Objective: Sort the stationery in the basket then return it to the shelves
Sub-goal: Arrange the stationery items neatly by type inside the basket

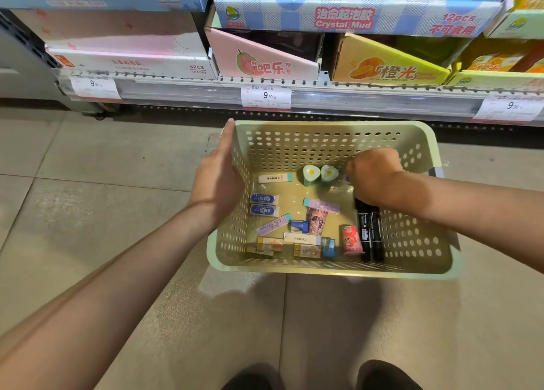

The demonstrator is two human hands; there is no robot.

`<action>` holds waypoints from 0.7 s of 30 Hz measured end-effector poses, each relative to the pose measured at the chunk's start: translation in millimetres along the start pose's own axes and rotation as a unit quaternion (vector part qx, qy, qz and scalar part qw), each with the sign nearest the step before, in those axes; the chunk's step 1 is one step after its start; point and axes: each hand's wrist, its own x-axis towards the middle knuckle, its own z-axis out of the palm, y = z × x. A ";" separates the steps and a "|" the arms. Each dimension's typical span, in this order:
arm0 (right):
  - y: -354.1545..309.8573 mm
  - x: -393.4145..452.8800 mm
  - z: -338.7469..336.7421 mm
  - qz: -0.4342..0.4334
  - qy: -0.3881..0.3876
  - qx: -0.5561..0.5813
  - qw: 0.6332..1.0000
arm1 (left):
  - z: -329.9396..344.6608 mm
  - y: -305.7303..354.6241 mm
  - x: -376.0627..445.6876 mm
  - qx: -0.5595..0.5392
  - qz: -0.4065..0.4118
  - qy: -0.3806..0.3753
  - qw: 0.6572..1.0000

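Observation:
A pale green perforated basket (323, 123) stands on the floor below the shelf. My left hand (216, 177) grips its left wall, one finger stretched along the rim. My right hand (374, 177) reaches inside at the back right with fingers curled down; a small bluish item (347, 179) shows at its fingertips. In the basket lie two egg-shaped items (311, 174), two black markers (369, 232), blue erasers (264, 199), purple and white erasers, a purple cup-shaped piece (317, 220), a pink one (351, 239) and small blue items.
The shelf edge (382, 98) with price tags runs just behind the basket. On it stand display boxes: a pink one (265, 62), a yellow-orange one (391, 68) and a blue Crystal Mud box (344, 18). Tiled floor lies around; my shoes (385, 375) show below.

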 end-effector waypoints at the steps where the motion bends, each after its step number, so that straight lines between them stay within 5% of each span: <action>1: -2.5 -4.3 -4.2 -0.013 0.015 0.010 1.000 | 0.0 -0.4 0.0 0.002 0.003 0.001 1.000; 10: -57.5 -1.0 -23.7 -0.150 0.029 0.271 0.950 | -1.2 2.1 -1.2 0.006 -0.004 0.003 1.000; 21: -109.9 35.6 -7.1 -0.139 0.024 0.329 0.934 | 1.0 -3.9 1.4 -0.002 0.010 0.011 1.000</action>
